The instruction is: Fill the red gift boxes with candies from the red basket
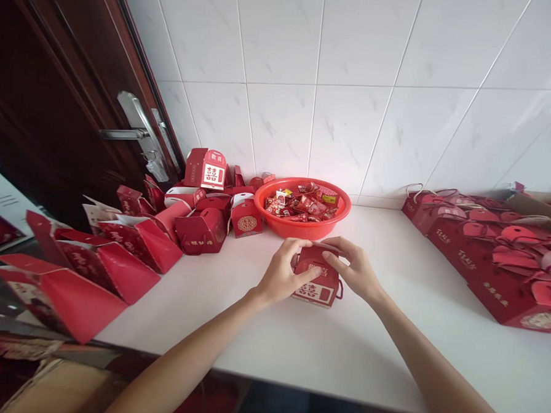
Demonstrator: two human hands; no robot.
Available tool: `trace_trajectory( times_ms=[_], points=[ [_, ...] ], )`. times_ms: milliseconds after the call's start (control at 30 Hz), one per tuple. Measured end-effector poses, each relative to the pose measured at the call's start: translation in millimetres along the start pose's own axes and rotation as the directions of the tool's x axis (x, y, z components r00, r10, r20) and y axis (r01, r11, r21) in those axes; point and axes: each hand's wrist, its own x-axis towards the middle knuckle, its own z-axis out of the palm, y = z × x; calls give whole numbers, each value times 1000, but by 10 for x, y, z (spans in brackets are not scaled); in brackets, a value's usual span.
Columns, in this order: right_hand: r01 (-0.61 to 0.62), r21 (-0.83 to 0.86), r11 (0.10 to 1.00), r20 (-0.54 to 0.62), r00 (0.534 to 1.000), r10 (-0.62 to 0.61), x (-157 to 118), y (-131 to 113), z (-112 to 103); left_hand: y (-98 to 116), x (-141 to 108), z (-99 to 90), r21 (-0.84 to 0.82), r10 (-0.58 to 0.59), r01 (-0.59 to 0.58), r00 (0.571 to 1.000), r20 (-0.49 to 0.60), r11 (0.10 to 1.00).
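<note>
A small red gift box [314, 293] with a white and red label on its front stands on the white table, with a dark red cord loop at its right side. My left hand [287, 270] grips the box from the left, thumb on the front of its top and fingers behind. My right hand [355, 266] holds the top from the right, with thumb and fingers on the upper flap. Just behind the box is a red plastic basket [301, 229] of wrapped sweets [310, 205].
Open red boxes [129, 257] line the table's left edge, and smaller boxes [200, 230] cluster left of the basket. Filled red boxes [475, 266] stand in rows at the right. A tiled wall [279, 126] rises behind; a dark door [70, 66] is at the left.
</note>
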Motion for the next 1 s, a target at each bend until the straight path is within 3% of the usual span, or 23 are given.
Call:
trace_trajectory(
  times_ms=[133,267,367,467,600,833,1000],
  points=[
    [-1,-17,1000,4,1000,1,-37,-3,-20,-12,-26,50,7,-10,11,997,-77,1000],
    [4,8,1000,4,1000,-4,-69,12,-15,-52,-20,76,13,54,-53,992,-114,999],
    [22,2,1000,-7,1000,-22,-85,39,-3,-75,8,82,-53,42,-45,998,-57,998],
    [38,-14,999,-16,999,-38,-98,81,4,-79,36,85,-150,-40,43,999,22,988],
    [7,13,1000,-26,1000,-6,-109,143,13,-82,57,85,-199,-66,75,996,52,977],
    [-19,-3,1000,-42,999,18,-99,186,11,-89,-1,174,-103,-19,18,1000,-7,994],
    [-74,28,997,14,997,74,-59,161,-51,-67,-46,318,2,-9,9,998,-66,1000]
  ],
)
